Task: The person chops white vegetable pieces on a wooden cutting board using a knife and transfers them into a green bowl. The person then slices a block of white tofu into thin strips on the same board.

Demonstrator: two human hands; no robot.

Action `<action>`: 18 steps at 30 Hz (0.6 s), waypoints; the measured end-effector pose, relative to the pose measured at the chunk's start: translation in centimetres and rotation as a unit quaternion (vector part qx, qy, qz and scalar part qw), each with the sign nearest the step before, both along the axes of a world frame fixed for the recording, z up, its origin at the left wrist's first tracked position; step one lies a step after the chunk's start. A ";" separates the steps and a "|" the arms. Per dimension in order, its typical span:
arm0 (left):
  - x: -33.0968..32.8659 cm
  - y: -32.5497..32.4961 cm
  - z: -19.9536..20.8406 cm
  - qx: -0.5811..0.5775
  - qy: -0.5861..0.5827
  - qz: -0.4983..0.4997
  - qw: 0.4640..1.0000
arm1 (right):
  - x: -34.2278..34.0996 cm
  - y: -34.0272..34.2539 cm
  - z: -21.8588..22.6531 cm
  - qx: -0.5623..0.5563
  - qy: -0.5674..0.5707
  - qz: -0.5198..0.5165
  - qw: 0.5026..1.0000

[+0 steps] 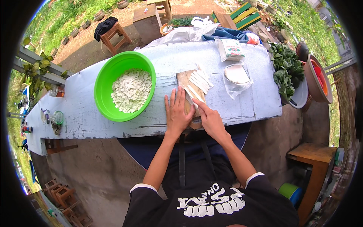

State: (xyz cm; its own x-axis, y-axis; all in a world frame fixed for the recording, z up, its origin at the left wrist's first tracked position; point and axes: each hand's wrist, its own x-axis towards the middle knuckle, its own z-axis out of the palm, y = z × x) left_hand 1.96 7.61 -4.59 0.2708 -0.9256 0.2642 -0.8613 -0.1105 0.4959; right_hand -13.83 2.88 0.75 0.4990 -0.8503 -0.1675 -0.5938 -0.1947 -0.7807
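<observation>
On the table lies a small wooden cutting board (183, 78), with several pale white strips (201, 80) fanned over its far right corner. One more white strip (194, 93) lies nearer, between my hands. My left hand (177, 115) rests over the board's left edge, fingers spread, thumb toward the right hand. My right hand (212, 122) is at the board's near right side, index finger stretched toward the near strip and the other fingers curled under; what they grip is hidden. To the left, a bright green basin (103, 85) holds a heap of small white cut pieces (131, 90).
Right of the board are an open plastic bag with a pale block (237, 74) and a wrapped white package (230, 50). Leafy greens (283, 68) and stacked basins (319, 79) stand past the table's right end. Glass jars (57, 117) sit at far left.
</observation>
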 end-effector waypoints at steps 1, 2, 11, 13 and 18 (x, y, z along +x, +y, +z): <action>0.0 0.0 0.1 0.002 0.000 0.001 1.000 | 0.0 0.0 0.2 0.004 -0.001 -0.001 1.000; 0.0 0.0 0.1 0.003 0.000 0.002 1.000 | 0.1 -0.1 0.3 0.011 -0.003 -0.001 1.000; 0.0 0.0 0.2 0.006 0.000 0.011 1.000 | 0.2 -0.1 0.8 0.039 -0.011 -0.001 0.999; -0.1 0.0 0.3 0.008 0.000 0.011 1.000 | 0.2 -0.1 0.4 0.030 -0.023 0.000 0.999; 0.0 0.0 0.4 0.001 0.008 0.004 1.000 | 0.9 -0.4 0.7 0.029 0.004 0.008 1.000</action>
State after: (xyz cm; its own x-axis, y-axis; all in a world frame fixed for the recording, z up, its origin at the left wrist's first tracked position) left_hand 1.98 7.64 -4.24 0.2821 -0.9241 0.2580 -0.8522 -0.1179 0.5098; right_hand -12.88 2.49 1.48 0.5103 -0.8310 -0.2213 -0.5977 -0.1577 -0.7860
